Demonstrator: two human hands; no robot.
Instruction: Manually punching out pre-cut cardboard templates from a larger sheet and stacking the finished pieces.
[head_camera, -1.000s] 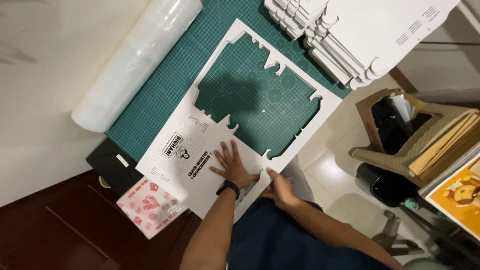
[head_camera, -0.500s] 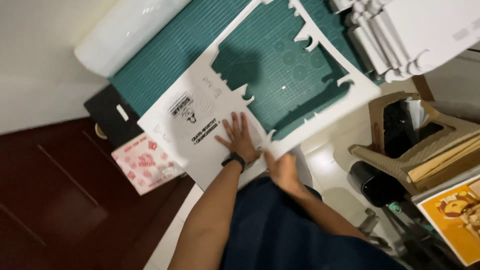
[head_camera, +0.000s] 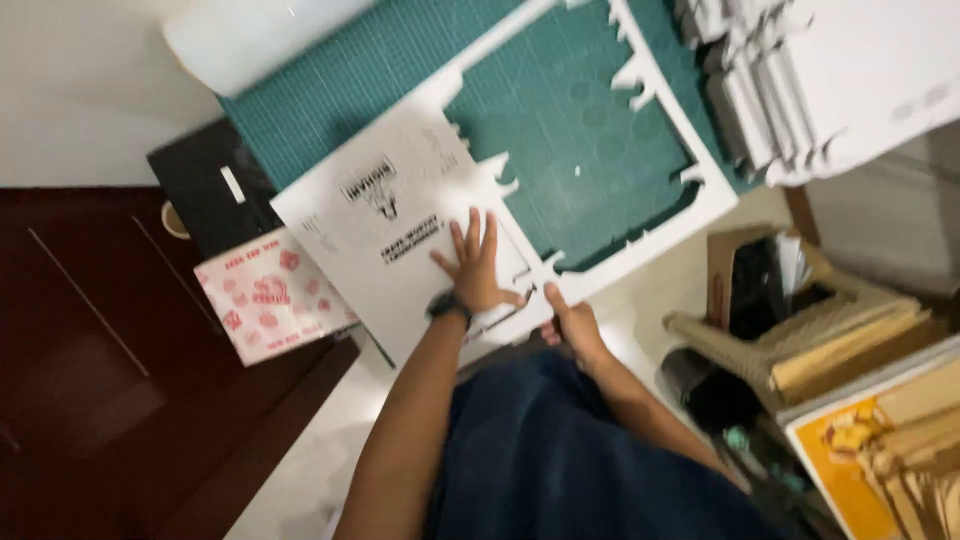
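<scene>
Pale floor tiles and a dark wooden door frame the workspace, where 1 green cutting mat (head_camera: 420, 60) lies under 1 large white die-cut sheet (head_camera: 400, 230) with its centre already cut away. Since a second ago the view has swung left and closer, but both hands have kept their places, so the sheet stays pinned rather than lifted. The left hand (head_camera: 475, 262) lies flat, fingers spread, pressing the printed part of the sheet. The right hand (head_camera: 572, 322) curls at the sheet's near edge, thumb up on it; whether it grips is unclear. Nearby lie 1 white roll (head_camera: 250, 40), 1 red-patterned packet (head_camera: 270, 295), 1 stack of cut white blanks (head_camera: 830, 80) and 1 plastic stool (head_camera: 800, 330).
</scene>
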